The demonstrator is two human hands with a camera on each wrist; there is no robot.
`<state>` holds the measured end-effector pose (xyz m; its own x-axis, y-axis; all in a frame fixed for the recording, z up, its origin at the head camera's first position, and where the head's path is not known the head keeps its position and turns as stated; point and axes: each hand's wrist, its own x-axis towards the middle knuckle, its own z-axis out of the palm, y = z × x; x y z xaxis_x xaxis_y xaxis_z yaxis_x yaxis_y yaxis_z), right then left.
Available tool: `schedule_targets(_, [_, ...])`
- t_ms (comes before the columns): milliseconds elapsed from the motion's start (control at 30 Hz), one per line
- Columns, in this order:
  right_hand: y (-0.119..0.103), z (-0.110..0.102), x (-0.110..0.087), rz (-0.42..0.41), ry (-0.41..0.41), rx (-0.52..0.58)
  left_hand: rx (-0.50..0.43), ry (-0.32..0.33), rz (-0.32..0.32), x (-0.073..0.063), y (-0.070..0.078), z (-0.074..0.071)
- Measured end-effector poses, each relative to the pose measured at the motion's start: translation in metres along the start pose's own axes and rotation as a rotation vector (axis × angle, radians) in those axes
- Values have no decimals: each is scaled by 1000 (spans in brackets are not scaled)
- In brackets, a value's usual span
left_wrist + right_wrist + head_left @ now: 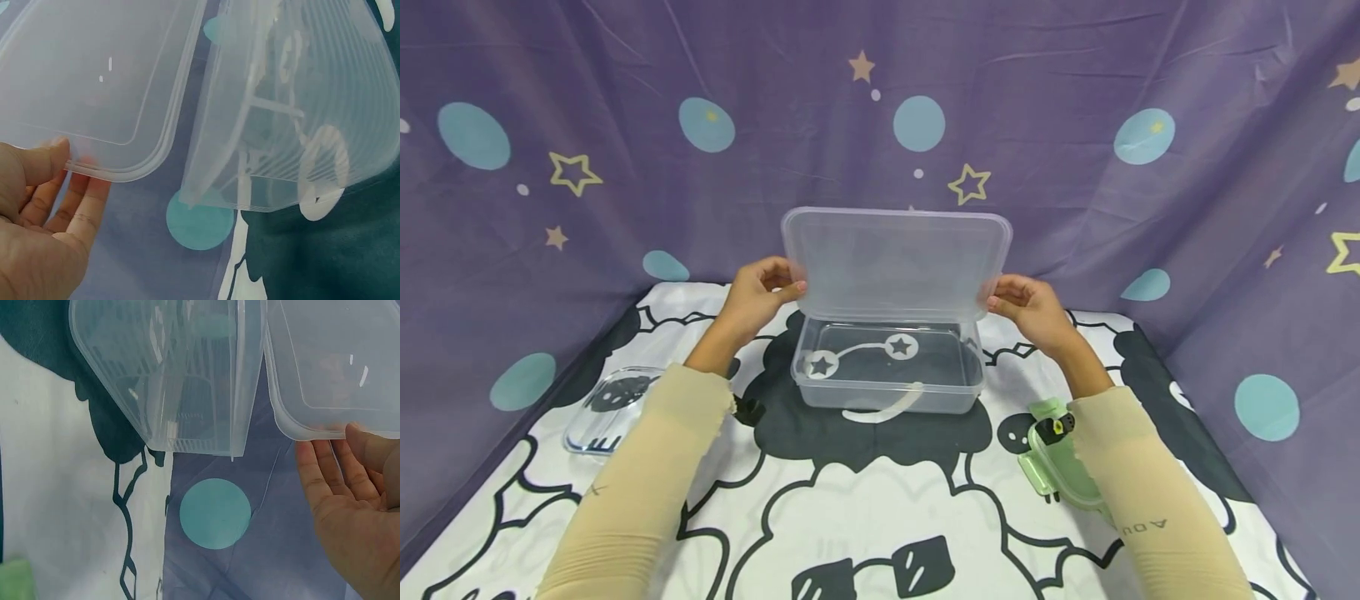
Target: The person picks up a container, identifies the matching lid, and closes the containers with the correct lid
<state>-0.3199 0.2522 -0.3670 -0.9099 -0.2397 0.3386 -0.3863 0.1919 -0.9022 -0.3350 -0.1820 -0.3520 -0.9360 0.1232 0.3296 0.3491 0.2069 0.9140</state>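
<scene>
A clear plastic lid (pixel 895 262) stands tilted up behind and above a rectangular clear food container (pixel 887 398), which sits on the patterned cloth. My left hand (pixel 760 296) pinches the lid's left edge between thumb and fingers. On the opposite edge, my right hand (pixel 1033 308) grips the lid the same way. Both wrist views show the thumb on one face of the lid and the fingers behind it. Through the container's walls the cloth's print shows, and nothing lies inside.
At the left, partly behind the sleeve, lies a clear dish-like piece (pixel 613 408). A green clip-sided lid (pixel 1067 467) rests beside the right forearm, with a small black item (pixel 1055 427) on it. A purple curtain (pixel 820 125) hangs behind the cloth (pixel 850 517).
</scene>
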Motion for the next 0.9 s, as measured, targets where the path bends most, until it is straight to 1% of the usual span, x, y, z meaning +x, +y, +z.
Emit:
schedule_targets(133, [-6,-1,-1,-19,8,-54,-34,15,63,0,-5,0])
schedule_targets(267, [-12,-1,-3,-36,4,-94,-57,24,93,0,-12,0])
schedule_targets(433, [-15,-1,-4,-74,-12,-123,-56,35,127,1,-18,0])
schedule_targets(633, [-16,-1,-5,-128,-24,-107,-35,50,145,0,-21,-2])
schedule_targets(733, [-15,-2,-6,-151,-40,-102,-14,46,152,0,-21,-4])
schedule_targets(800, [-15,-3,-7,-169,-53,-115,2,33,150,-1,-18,-5])
schedule_targets(900, [-15,-4,-9,-197,-62,-139,5,-6,134,-1,-13,-8])
